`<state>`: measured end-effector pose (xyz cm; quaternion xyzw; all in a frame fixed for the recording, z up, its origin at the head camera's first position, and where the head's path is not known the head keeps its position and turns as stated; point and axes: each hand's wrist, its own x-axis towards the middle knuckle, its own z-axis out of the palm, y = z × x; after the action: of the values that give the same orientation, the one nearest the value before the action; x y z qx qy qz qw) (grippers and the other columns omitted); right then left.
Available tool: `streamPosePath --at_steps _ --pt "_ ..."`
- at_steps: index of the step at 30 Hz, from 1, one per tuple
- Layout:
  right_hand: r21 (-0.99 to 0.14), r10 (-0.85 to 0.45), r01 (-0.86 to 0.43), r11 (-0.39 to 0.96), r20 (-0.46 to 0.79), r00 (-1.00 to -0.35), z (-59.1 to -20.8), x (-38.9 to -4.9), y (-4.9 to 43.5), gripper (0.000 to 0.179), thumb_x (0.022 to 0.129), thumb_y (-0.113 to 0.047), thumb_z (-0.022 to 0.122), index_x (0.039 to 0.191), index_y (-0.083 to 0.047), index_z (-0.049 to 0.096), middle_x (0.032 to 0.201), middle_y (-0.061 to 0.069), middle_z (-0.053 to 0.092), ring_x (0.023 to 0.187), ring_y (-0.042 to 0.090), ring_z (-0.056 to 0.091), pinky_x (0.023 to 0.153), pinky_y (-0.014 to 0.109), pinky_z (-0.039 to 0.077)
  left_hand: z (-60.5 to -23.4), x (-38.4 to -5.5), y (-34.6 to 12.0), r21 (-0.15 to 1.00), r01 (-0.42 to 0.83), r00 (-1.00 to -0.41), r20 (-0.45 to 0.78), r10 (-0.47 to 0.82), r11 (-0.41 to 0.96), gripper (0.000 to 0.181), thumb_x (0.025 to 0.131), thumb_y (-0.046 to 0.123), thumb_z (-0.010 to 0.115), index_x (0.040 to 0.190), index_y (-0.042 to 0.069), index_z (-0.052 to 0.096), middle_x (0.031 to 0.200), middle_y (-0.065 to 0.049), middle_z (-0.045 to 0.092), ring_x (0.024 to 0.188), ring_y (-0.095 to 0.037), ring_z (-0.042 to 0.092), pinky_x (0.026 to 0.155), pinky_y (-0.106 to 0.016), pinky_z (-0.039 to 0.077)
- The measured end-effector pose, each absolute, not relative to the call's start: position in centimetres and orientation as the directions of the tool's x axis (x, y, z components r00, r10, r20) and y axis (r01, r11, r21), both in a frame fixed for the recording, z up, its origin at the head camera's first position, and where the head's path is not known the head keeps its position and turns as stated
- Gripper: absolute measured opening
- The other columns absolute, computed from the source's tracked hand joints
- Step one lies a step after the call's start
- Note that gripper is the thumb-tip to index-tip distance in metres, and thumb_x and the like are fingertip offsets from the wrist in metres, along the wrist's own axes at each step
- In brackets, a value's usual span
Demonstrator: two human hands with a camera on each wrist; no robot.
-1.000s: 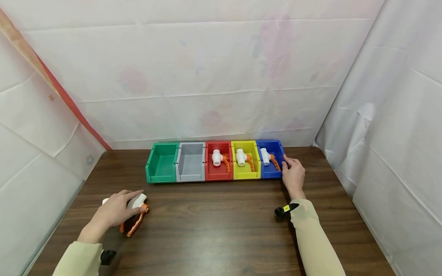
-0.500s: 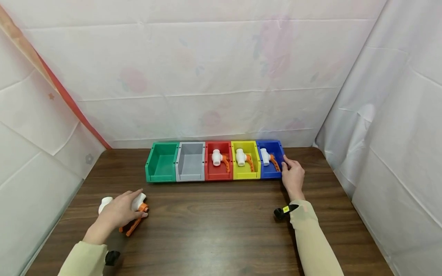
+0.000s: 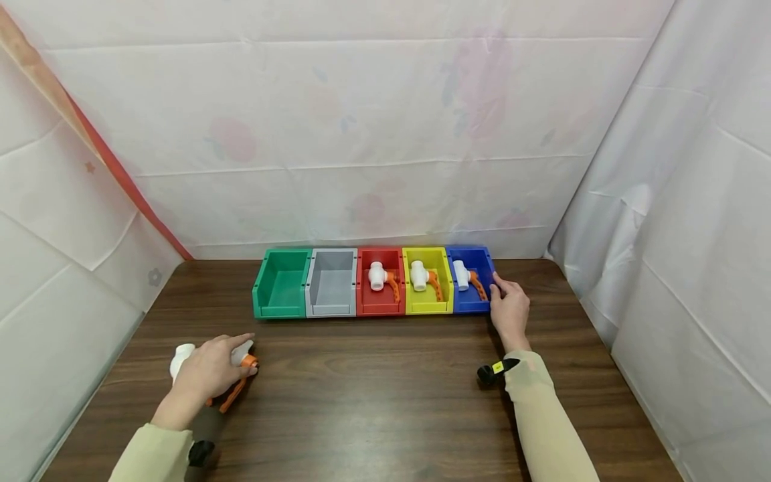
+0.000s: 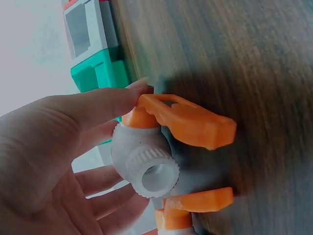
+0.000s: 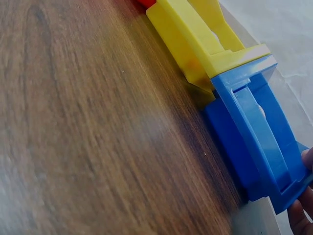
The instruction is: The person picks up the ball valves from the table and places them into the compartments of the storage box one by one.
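Over the last second the left hand [image 3: 207, 368] has slid slightly rightward, uncovering more of one white plastic valve with an orange handle [image 3: 181, 358]; it pinches the neighbouring white-and-orange plastic valve [image 4: 134, 142], so the grasp looks settled, though that valve is well apart from the coloured plastic bins [image 3: 331, 311]. The right hand [image 3: 510, 309] holds the side wall of the blue plastic bin [image 3: 472, 306], unchanged. A yellow label [image 3: 498, 366] on the right wrist is too small to read
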<state>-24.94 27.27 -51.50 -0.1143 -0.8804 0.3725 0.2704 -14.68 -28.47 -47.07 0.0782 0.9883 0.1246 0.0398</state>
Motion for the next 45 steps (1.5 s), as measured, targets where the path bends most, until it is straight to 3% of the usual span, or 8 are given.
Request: streamPosePath --at_steps 5,14,25,33,45 --pt "-0.714 0.396 -0.009 0.7 0.398 -0.828 -51.6 -25.0 27.3 0.032 0.097 -0.012 0.066 0.129 -0.012 0.068 0.117 0.016 0.068 0.099 0.034 0.065 0.086 0.049 0.05 -46.9 -14.8 -28.3 0.28 0.126 -0.986 -0.066 0.15 0.952 0.069 0.076 0.031 0.086 0.134 0.003 0.062 0.114 -0.032 0.064 0.063 -0.022 0.05 0.05 -0.035 0.037" --pt "-0.705 0.392 -0.002 0.71 0.397 -0.83 -51.9 -25.1 27.3 0.033 0.098 -0.012 0.065 0.13 -0.01 0.067 0.117 0.018 0.067 0.099 0.035 0.064 0.087 0.05 0.05 -46.6 -14.9 -28.6 0.303 0.085 -0.986 -0.112 0.124 0.949 0.069 0.075 0.034 0.086 0.133 0.004 0.063 0.11 -0.032 0.064 0.06 -0.021 0.048 0.049 -0.034 0.035" --pt "-0.71 0.401 -0.008 0.705 0.407 -0.821 -52.1 -24.9 27.2 0.033 0.097 -0.012 0.066 0.13 -0.011 0.068 0.115 0.017 0.067 0.1 0.035 0.064 0.086 0.05 0.05 -46.4 -15.0 -29.0 0.312 0.071 -0.989 -0.102 0.108 0.947 0.061 0.074 0.026 0.082 0.128 0.004 0.065 0.108 -0.028 0.065 0.07 -0.027 0.055 0.055 -0.039 0.043" --pt "-0.716 0.403 -0.01 0.698 0.404 -0.821 -52.3 -25.0 27.3 0.034 0.098 -0.011 0.065 0.131 -0.012 0.067 0.116 0.018 0.066 0.099 0.035 0.063 0.085 0.051 0.05 -46.2 -14.8 -28.1 0.281 0.047 -0.986 -0.142 0.09 0.959 0.063 0.075 0.029 0.08 0.128 0.001 0.06 0.11 -0.03 0.063 0.09 -0.04 0.059 0.068 -0.054 0.049" --pt "-0.723 0.407 0.005 0.691 0.383 -0.829 -52.1 -24.9 27.1 0.034 0.098 -0.013 0.065 0.132 -0.012 0.066 0.117 0.017 0.066 0.1 0.034 0.063 0.086 0.05 0.05 -45.8 -14.9 -27.3 0.259 0.039 -0.984 -0.157 0.082 0.965 0.063 0.073 0.028 0.084 0.124 -0.002 0.061 0.108 -0.029 0.063 0.086 -0.041 0.061 0.071 -0.058 0.05"
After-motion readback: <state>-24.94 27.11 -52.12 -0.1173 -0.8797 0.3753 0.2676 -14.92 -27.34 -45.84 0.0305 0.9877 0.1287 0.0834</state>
